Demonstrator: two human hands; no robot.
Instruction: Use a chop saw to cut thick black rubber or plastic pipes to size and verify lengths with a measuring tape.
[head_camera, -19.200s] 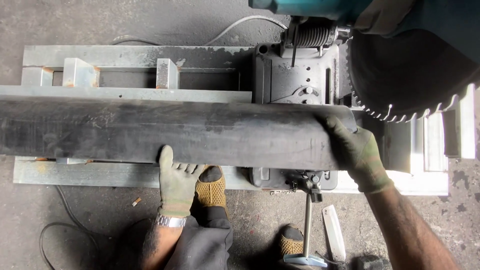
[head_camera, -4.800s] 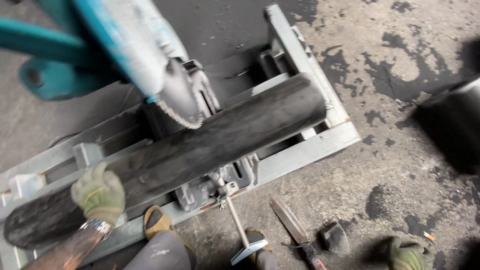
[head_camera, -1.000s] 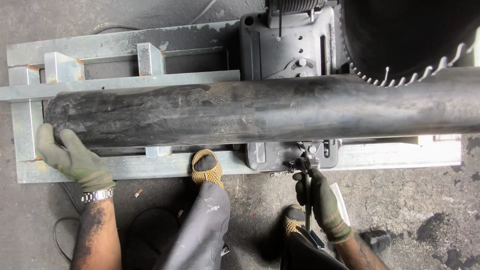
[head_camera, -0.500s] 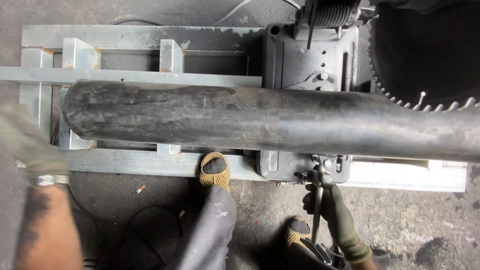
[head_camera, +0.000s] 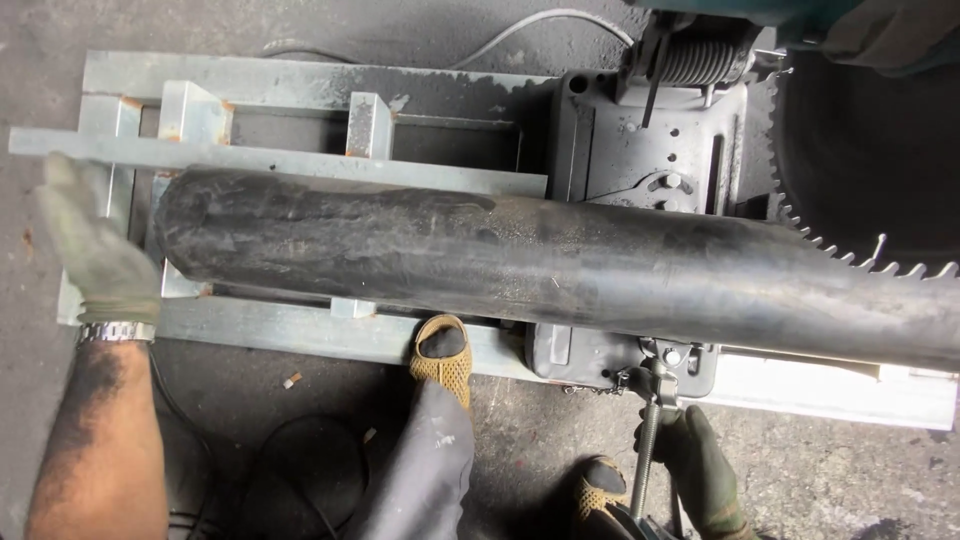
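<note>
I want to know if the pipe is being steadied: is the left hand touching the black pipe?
Apart. The head view shows the gloved left hand open beside the black pipe, with a strip of the metal frame visible between them.

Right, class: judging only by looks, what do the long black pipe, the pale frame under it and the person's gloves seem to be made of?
Long black pipe: probably plastic or coated metal; matte black, scuffed and dusty, so it stays open.
Pale frame: likely galvanised steel; dull grey sheen with rust spots at the joints.
Gloves, left hand and right hand: knitted fabric, greenish and grimy, apparently.
</note>
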